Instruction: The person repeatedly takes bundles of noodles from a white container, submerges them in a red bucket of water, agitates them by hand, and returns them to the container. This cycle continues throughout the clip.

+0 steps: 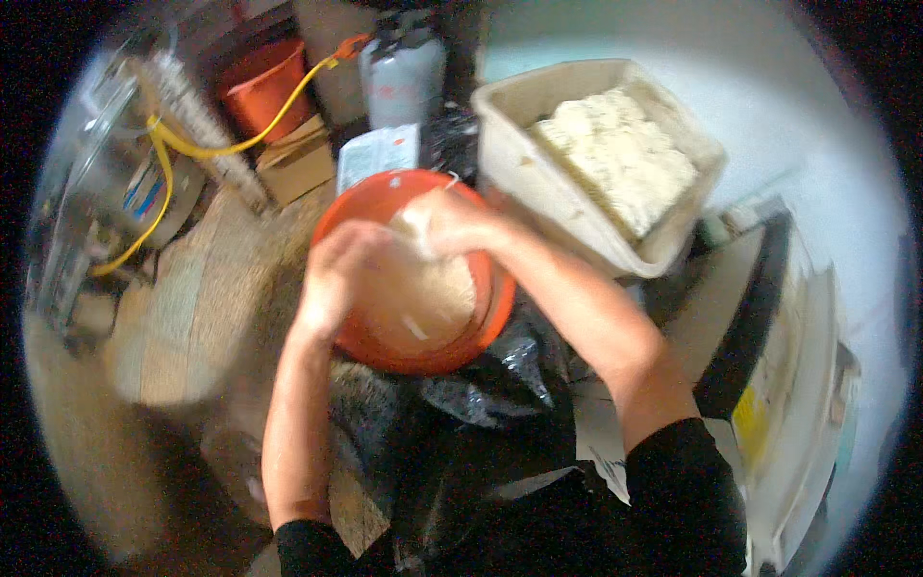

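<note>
An orange-red plastic bucket (497, 288) stands in front of me, with a pale, off-white mass (440, 296) inside that blur keeps me from naming. Over its left part is my left hand (353, 252), fingers bent and blurred; whether it grips anything is unclear. At the far side of the opening, my right hand (447, 223) has curled fingers around or against a small whitish piece (417, 220), its hold not clear. Both hands are close together above the contents. A short white strip (414, 328) shows near the bucket's front.
A grey-white plastic tub (562, 209) holding a white, lumpy material (624, 155) is at the right. Behind the bucket are a white packet (378, 155) and a grey bag (404, 79). Another orange bucket (267, 90), a cardboard box (296, 162) and a yellow hose (238, 148) lie left.
</note>
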The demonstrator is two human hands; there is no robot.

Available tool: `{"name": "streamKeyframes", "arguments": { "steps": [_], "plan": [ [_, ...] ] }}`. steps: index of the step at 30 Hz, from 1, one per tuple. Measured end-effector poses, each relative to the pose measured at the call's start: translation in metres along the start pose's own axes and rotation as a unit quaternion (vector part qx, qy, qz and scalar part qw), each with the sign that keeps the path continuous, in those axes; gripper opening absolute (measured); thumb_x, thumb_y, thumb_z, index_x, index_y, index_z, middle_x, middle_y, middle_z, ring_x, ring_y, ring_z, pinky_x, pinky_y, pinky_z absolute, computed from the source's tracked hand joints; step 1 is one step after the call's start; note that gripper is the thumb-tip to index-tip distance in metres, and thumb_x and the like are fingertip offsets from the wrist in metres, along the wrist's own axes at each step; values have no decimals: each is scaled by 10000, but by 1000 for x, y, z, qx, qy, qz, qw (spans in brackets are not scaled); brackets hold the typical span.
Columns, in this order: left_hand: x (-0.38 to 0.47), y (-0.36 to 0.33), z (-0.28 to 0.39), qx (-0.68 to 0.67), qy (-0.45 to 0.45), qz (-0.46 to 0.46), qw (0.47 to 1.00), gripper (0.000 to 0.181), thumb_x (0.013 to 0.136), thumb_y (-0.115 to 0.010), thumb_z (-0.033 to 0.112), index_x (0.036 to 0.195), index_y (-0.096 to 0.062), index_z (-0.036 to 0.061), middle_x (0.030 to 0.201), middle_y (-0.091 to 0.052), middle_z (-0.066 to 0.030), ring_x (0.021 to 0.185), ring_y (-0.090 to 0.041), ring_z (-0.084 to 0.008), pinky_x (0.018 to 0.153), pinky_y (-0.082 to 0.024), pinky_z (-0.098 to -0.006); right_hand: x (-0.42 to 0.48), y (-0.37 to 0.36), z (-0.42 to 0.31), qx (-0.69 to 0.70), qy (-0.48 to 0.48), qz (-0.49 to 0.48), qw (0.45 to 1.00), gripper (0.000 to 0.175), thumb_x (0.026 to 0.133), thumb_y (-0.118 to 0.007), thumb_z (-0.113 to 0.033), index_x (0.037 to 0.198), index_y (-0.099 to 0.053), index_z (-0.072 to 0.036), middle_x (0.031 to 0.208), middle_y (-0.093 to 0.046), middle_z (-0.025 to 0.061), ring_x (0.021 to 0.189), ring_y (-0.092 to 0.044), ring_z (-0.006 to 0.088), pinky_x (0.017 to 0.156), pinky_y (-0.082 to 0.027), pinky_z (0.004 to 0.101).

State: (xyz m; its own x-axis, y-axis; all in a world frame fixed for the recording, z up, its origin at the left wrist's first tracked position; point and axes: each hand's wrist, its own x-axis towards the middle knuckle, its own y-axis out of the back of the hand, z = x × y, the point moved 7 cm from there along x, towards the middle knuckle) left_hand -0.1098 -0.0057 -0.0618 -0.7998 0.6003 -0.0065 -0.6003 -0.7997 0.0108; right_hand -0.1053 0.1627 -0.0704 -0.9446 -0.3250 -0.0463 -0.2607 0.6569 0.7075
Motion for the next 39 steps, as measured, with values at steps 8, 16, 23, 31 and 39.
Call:
{"name": "streamKeyframes", "arguments": {
  "steps": [8,16,23,31,39],
  "plan": [
    [42,-67,14,-111,18,-98,989,230,1030,-557,195,1115,-641,-2,937,-690,-86,823,-649,-141,769,-527,-297,-21,96,-14,486,145,88,857,254,828,-804,-104,1061,-717,-54,1029,-737,43,900,-668,132,819,-562,347],
    [52,-128,47,169,-94,-84,977,267,1034,-548,227,1003,-665,-11,671,-585,-47,623,-549,-105,599,-454,-298,-122,260,74,298,-135,352,877,357,956,-622,-179,1276,-605,-22,915,-697,96,715,-655,144,496,-476,288],
    [59,-121,49,149,-73,-54,985,255,1048,-535,181,1084,-678,-27,660,-570,-22,612,-536,-94,592,-438,-265,-199,297,233,-103,-488,296,814,625,909,-490,-60,1524,-382,-33,1353,-579,216,1086,-644,296,814,-558,395],
    [52,-108,14,178,-32,-81,980,258,1039,-552,182,1101,-679,-35,689,-607,-44,652,-572,-105,636,-473,-280,-208,306,260,-209,-531,245,784,509,760,-831,-295,1220,-698,-122,1209,-692,140,1113,-663,295,900,-550,410],
    [23,-75,-45,228,9,-80,970,250,1018,-578,184,1076,-718,-15,673,-650,-80,617,-614,-134,615,-505,-316,-161,224,221,19,-493,111,862,426,885,-745,-436,921,-673,-17,773,-684,108,590,-620,194,498,-504,357]
  ]
}}
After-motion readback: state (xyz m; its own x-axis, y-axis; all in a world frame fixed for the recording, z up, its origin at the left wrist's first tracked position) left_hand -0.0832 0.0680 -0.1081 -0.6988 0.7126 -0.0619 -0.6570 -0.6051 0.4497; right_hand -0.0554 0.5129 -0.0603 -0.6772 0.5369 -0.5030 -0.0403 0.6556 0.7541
